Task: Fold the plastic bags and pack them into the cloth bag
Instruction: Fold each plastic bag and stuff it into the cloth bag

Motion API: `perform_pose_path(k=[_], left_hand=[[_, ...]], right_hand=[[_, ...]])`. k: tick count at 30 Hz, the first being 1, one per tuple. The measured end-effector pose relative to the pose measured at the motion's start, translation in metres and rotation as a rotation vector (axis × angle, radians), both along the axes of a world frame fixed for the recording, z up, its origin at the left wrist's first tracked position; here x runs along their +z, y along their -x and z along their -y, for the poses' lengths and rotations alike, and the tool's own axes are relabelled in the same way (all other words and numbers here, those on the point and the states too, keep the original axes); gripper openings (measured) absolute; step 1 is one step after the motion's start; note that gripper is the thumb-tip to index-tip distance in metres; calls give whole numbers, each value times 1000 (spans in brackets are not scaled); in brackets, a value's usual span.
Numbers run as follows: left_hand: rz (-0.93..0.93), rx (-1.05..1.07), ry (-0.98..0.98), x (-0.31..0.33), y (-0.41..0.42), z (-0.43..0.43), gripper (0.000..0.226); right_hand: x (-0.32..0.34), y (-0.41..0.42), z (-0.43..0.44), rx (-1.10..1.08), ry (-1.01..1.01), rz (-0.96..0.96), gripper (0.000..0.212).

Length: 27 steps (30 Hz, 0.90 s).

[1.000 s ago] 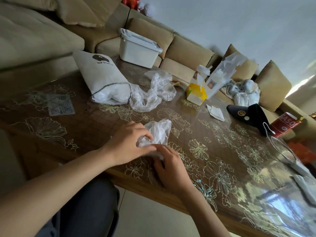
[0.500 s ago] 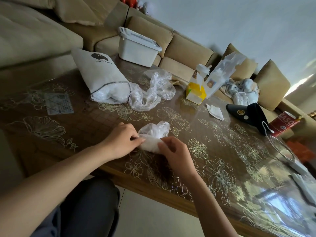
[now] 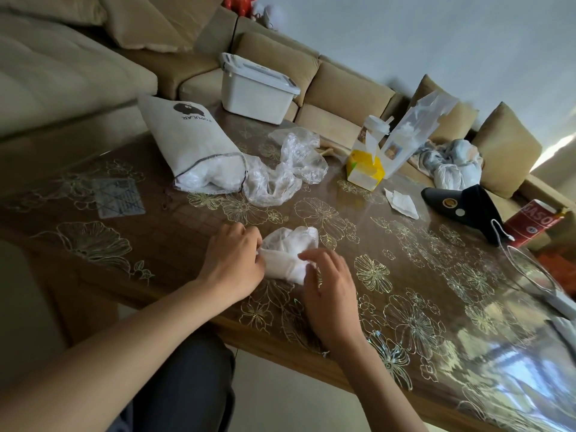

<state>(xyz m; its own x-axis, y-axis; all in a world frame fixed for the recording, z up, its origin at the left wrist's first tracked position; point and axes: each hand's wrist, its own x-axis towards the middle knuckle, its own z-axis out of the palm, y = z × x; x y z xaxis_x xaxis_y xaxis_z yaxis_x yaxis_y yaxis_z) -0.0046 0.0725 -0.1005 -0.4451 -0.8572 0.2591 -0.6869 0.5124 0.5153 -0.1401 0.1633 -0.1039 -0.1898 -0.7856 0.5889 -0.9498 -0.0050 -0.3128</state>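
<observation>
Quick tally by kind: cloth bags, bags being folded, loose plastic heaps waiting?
Cloth bag: 1
Plastic bag being folded: 1, held by left hand and right hand
Loose clear plastic heap: 1, bags within uncountable
Total: 3

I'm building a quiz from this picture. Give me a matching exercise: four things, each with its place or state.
Things:
1 cloth bag
2 folded bag
3 white box
4 red can

Places or states:
a lid on
b beside the black cap
c stuffed with plastic bags
d held by left hand and right hand

Pairs: 1c, 2d, 3a, 4b
</observation>
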Motion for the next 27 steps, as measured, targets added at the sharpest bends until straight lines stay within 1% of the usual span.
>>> perform_pose_path(k=[1, 3, 5, 7, 9, 10, 12, 15, 18, 24, 26, 27], left_hand=[[-44, 5, 10, 1, -1, 0, 24], [-165, -31, 142, 5, -1, 2, 20], [-225, -182, 267, 7, 1, 4, 17], [-219, -369, 283, 8, 9, 2, 26], [-166, -497, 187, 5, 20, -2, 33], [-158, -522, 142, 3, 26, -1, 36], [-112, -487, 63, 3, 33, 5, 37], [-33, -426, 8, 4, 34, 18, 38], [2, -399, -100, 1, 31, 27, 37], [-91, -408, -256, -3, 26, 36, 32], [-175, -400, -332, -2, 22, 37, 33], [-231, -389, -379, 0, 19, 37, 38]], right_hand=[[-1, 0, -4, 66, -68, -47, 28], [-4, 0, -7, 136, -208, -85, 38], [-9, 2, -8, 149, -271, -83, 39], [-11, 3, -7, 158, -311, -70, 41], [-13, 4, -5, 168, -350, -58, 39], [-13, 3, -4, 165, -362, -50, 37], [-12, 2, -3, 158, -375, -40, 41], [-8, 2, -2, 171, -377, -13, 47], [-3, 4, 2, 167, -345, 18, 50], [1, 10, 13, 171, -308, 43, 42], [7, 13, 17, 169, -306, 143, 33], [11, 14, 19, 160, -319, 224, 28]])
